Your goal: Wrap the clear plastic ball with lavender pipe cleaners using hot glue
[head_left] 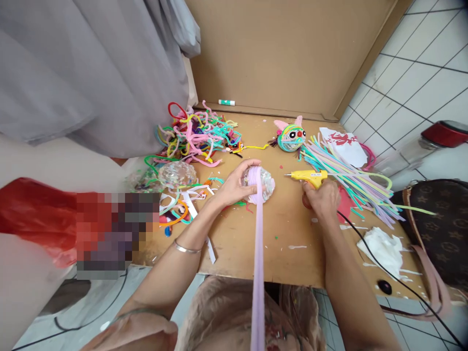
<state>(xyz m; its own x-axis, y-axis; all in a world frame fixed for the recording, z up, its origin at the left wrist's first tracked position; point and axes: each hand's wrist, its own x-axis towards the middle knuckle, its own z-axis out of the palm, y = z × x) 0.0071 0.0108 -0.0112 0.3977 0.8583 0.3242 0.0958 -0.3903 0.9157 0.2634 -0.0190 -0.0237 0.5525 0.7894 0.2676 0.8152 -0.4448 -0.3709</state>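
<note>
White tiles [420,78] flank the bench [285,263]; the left hand [234,187] curls its thumb and fingers round a clear ball [269,184], a lilac strip [258,243] trailing from it lengthwise toward the person; the right hand [323,199] grips a yellow glue gun [309,175], its nozzle pointing left at the ball, near but apart; colourful stems [197,134] heap beyond the left wrist; a black cord [380,258] runs beside the right forearm.

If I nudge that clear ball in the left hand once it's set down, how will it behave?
The clear ball would probably roll, being rounded, though its bumpy surface may check it. It is likely light for its size, as it looks see-through and possibly hollow. The lilac strip wound around it might drag, since a long length trails off.
</note>
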